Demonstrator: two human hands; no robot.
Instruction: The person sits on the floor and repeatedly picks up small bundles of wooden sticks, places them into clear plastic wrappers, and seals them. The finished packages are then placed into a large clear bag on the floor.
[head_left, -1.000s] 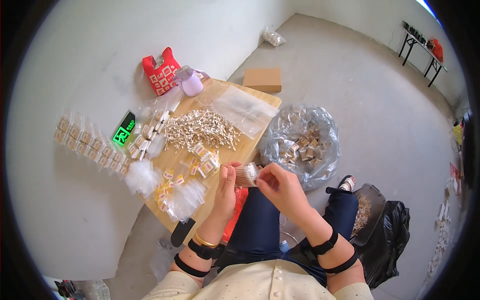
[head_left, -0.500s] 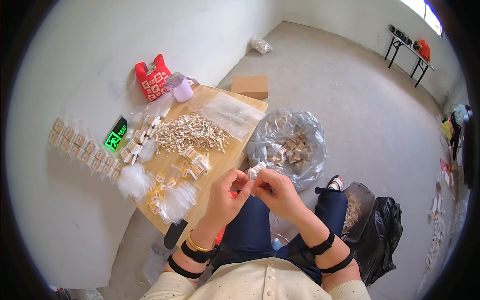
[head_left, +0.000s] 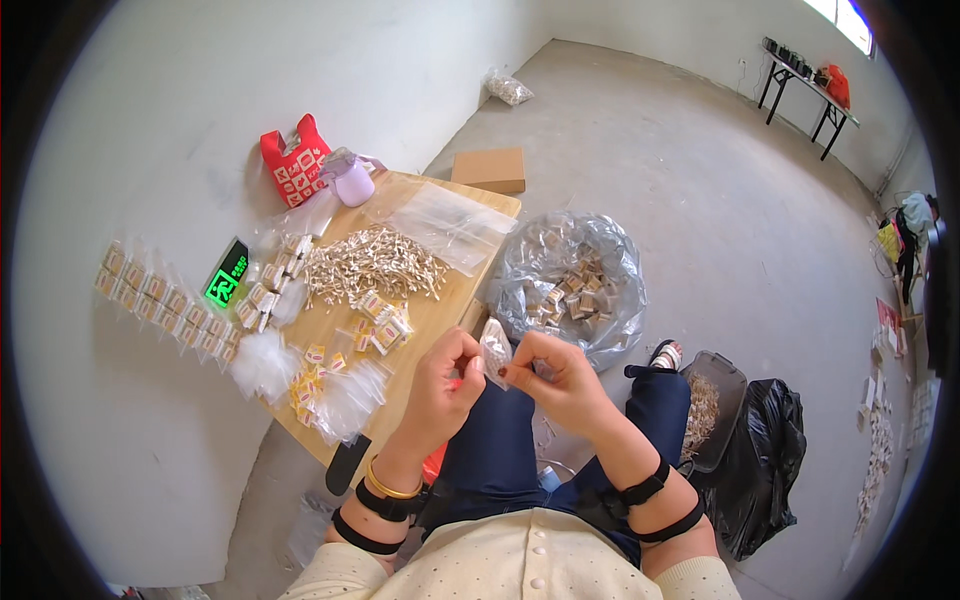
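Note:
A small clear plastic bag with whitish contents hangs between my hands, above my lap and just off the table's right edge. My left hand pinches its lower left side between thumb and finger. On the other side, the closed fingertips of my right hand grip its lower right edge. What lies inside is too blurred to make out fully. To the left, a loose heap of cotton swabs covers the middle of the wooden table. Small yellow-and-white packets lie nearest my left hand.
Empty clear bags and filled packs lie along the table's left. A large plastic sack of small brown packs stands right of the table. Beside my right leg are a grey bin and a black bag. A cardboard box sits behind.
My hands have moved slightly apart, and the small bag now shows more fully between them. The whole view has shifted a little to the left.

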